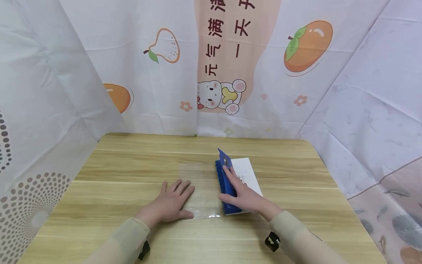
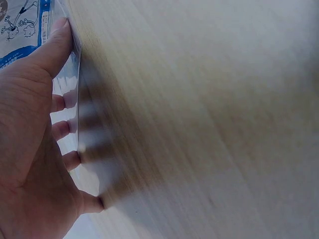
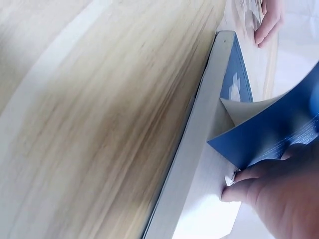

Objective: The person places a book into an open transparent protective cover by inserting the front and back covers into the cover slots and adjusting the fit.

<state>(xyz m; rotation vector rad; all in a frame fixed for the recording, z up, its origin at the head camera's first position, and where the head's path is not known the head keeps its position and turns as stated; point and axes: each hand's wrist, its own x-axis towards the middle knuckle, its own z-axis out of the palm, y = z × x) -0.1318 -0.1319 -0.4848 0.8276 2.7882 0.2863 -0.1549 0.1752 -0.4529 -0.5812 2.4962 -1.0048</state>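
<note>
A thick book (image 1: 251, 172) with a blue cover lies on the table, a pale printed page facing up. Its blue cover flap (image 1: 225, 160) stands partly raised at the left side. My right hand (image 1: 245, 196) rests on this flap, index finger stretched along it and thumb out to the left. In the right wrist view the flap (image 3: 269, 132) curves up from the page block (image 3: 207, 174). Left of the book lies a clear plastic sheet (image 1: 202, 179). My left hand (image 1: 169, 203) presses on its left edge with fingers spread, and the left wrist view shows the fingertips (image 2: 72, 159) along that edge.
The wood-grain table (image 1: 132, 154) extends around the book and sheet. A printed fabric curtain (image 1: 158, 84) hangs behind the table's back edge, with more fabric (image 1: 36, 91) at the left and right. Dark wrist straps (image 1: 272, 241) sit below both sleeves.
</note>
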